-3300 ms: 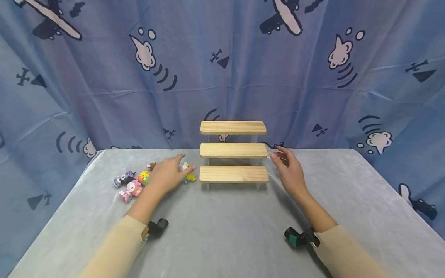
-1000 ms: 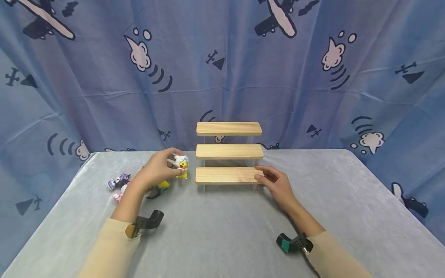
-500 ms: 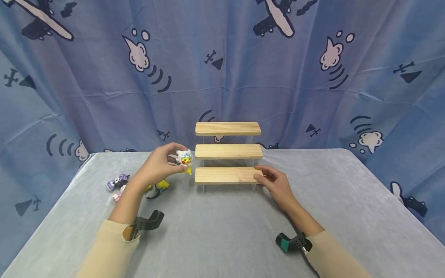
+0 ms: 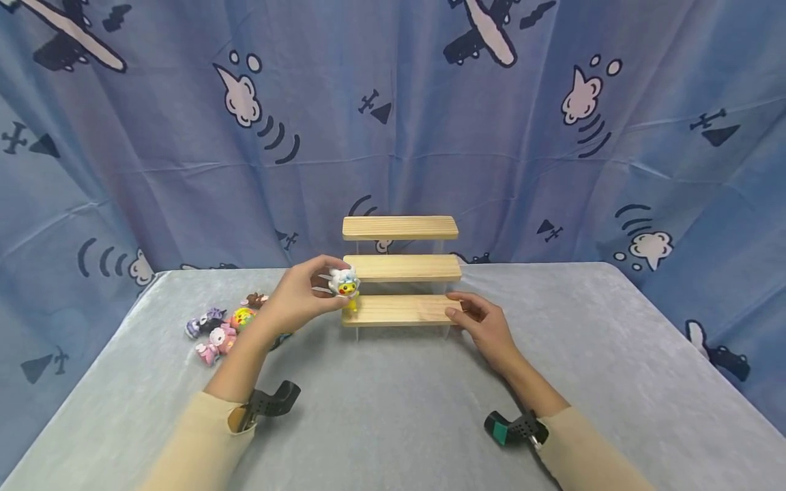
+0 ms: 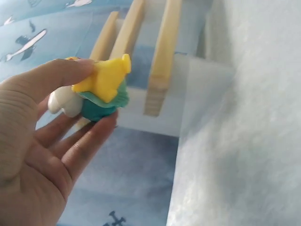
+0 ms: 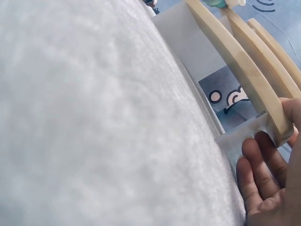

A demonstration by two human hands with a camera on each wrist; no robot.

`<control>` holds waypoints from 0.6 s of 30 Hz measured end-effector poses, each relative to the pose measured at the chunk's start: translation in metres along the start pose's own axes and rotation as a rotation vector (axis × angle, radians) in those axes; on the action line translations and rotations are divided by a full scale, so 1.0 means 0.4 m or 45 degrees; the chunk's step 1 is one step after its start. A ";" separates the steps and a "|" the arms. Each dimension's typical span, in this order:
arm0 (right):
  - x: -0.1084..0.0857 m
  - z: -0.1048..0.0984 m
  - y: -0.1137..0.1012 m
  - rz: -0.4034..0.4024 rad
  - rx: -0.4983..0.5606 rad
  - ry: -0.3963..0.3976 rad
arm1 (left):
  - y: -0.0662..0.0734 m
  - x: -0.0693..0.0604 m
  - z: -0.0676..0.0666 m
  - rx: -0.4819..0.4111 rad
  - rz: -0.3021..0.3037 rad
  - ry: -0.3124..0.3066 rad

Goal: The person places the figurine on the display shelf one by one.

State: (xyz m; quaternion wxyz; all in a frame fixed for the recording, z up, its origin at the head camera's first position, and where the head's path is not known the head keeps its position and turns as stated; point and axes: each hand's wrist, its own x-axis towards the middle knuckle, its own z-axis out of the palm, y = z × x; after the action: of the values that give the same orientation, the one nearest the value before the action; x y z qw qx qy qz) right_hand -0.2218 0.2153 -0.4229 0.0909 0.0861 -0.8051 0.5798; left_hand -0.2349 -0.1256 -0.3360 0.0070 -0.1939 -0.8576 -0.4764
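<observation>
My left hand (image 4: 297, 300) pinches a small Pikachu figurine (image 4: 346, 286) in a white hooded costume between thumb and fingers. In the left wrist view the figurine (image 5: 107, 81) shows its yellow lower part and teal back. It is at the left end of the lowest board of a three-tier wooden display stand (image 4: 402, 311); whether it touches the wood I cannot tell. At the opposite end, my right hand (image 4: 485, 331) grips that lowest board, its thumb at the wood and its other fingers behind the clear support (image 6: 244, 134).
Several small figurines lie in a cluster at the left of the table, among them a pink one (image 4: 222, 338), a purple-and-black one (image 4: 207, 322) and a brown one (image 4: 254, 300). My left forearm partly covers the group. A patterned blue curtain (image 4: 430, 136) hangs behind the grey-covered table (image 4: 393, 409).
My left hand picked up the Pikachu figurine and has carried it right to the stand. My right hand moved in from beside the stand, took the lowest board's right end and has stayed there.
</observation>
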 end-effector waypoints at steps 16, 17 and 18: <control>0.001 0.003 -0.002 0.018 -0.012 -0.002 | -0.021 0.007 0.069 -0.216 0.093 0.078; 0.001 0.003 -0.002 0.020 -0.013 -0.001 | -0.022 0.008 0.072 -0.220 0.100 0.079; 0.002 0.003 -0.003 0.020 -0.014 -0.002 | -0.023 0.009 0.075 -0.224 0.104 0.078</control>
State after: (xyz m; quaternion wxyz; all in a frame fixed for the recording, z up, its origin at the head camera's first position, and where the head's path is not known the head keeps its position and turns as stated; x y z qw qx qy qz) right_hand -0.2222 0.2139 -0.4220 0.0863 0.0797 -0.8089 0.5761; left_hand -0.2361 -0.1043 -0.3592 0.0354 -0.2140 -0.8031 -0.5550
